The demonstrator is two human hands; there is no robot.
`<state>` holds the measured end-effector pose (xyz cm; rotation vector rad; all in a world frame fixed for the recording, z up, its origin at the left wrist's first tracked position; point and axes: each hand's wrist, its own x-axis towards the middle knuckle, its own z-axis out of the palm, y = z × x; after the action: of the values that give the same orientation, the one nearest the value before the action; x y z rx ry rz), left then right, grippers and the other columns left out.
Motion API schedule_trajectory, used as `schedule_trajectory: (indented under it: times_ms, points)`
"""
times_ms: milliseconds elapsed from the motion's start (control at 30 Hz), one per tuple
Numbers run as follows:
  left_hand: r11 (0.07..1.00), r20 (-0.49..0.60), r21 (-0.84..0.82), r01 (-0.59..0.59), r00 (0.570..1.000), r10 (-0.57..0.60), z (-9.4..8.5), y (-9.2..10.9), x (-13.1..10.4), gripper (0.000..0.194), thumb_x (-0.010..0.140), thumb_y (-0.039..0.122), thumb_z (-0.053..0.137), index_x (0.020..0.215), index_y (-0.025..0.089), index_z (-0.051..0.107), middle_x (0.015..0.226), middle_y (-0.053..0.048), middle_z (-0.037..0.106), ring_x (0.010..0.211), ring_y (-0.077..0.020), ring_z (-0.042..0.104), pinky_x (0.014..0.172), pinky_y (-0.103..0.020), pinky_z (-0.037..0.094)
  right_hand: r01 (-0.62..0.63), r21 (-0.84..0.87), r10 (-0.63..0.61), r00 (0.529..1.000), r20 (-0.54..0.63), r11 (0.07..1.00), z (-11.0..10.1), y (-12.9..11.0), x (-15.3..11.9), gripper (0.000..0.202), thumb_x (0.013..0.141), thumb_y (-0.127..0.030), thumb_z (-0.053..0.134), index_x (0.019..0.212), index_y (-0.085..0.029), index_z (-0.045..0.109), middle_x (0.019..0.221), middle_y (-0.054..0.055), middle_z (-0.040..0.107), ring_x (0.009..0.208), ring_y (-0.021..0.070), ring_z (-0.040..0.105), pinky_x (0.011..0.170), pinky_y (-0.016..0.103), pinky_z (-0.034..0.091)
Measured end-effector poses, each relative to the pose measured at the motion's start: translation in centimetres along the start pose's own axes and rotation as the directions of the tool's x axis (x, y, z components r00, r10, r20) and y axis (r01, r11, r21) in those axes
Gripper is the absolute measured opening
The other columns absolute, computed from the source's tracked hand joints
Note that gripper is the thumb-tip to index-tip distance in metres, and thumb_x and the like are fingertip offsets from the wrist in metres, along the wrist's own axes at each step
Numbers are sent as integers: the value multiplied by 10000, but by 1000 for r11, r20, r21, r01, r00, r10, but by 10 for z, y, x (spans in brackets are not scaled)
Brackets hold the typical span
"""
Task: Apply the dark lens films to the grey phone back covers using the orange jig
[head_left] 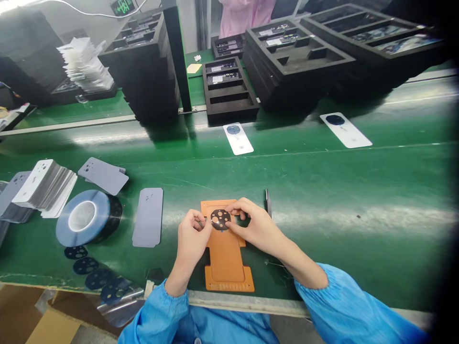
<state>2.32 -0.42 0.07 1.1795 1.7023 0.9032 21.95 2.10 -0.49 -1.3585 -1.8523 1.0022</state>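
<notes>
Blue sleeves (353,301), left hand (191,236) opposite right hand (263,228) at black disc (221,221)

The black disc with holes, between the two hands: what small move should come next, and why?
Perhaps the right hand should gently nudge the black disc to square it over the orange fixture: that hand is at the disc's right edge, the left hand is close on the other side, and whether the disc lies flat cannot be told.
</notes>
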Motion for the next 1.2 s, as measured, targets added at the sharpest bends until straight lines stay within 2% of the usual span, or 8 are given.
schedule_trajectory:
  times_ms: [333, 500, 700, 1000, 1200]
  points:
    - [1000, 1, 1, 7, 1000, -7, 0, -1, 0, 222, 789, 289, 695, 730, 219, 493, 632, 75, 444, 535, -87, 388, 522, -195, 324, -48, 28, 47, 999, 22, 998, -12, 9, 2, 208, 834, -348, 741, 1010, -247, 695, 864, 4, 594, 728, 157, 541, 678, 312, 506]
    - [1000, 8, -3, -9, 1000, 9, 0, -1, 0, 205, 794, 285, 686, 744, 217, 499, 657, 68, 457, 546, -89, 393, 526, -199, 336, -109, 58, 110, 994, -23, 992, -11, 10, 1, 259, 829, -436, 755, 960, -228, 675, 787, -7, 600, 682, 153, 540, 644, 308, 493]
    - [1000, 3, 18, 1, 1000, -1, 1, -3, -1, 214, 795, 312, 687, 742, 221, 501, 652, 68, 454, 550, -97, 401, 538, -206, 342, -83, 63, 84, 996, -13, 995, -7, 12, 0, 154, 851, -355, 721, 926, -234, 663, 841, -2, 610, 696, 147, 542, 658, 303, 496]
    - [1000, 13, 21, -9, 1000, 8, 0, -2, -1, 209, 813, 316, 672, 756, 214, 498, 650, 66, 455, 557, -94, 407, 542, -199, 347, -95, 92, 93, 995, 25, 991, -11, 11, 0, 119, 847, -283, 665, 951, -226, 669, 874, 11, 644, 728, 153, 567, 695, 317, 508]
    - [999, -21, 43, 1, 1000, 0, 2, 1, -1, 236, 766, 282, 692, 720, 216, 470, 632, 76, 444, 547, -85, 375, 524, -188, 332, -149, 97, 155, 986, -63, 984, -3, 11, 2, 200, 835, -404, 727, 870, -219, 661, 772, -5, 611, 668, 149, 546, 632, 301, 481]
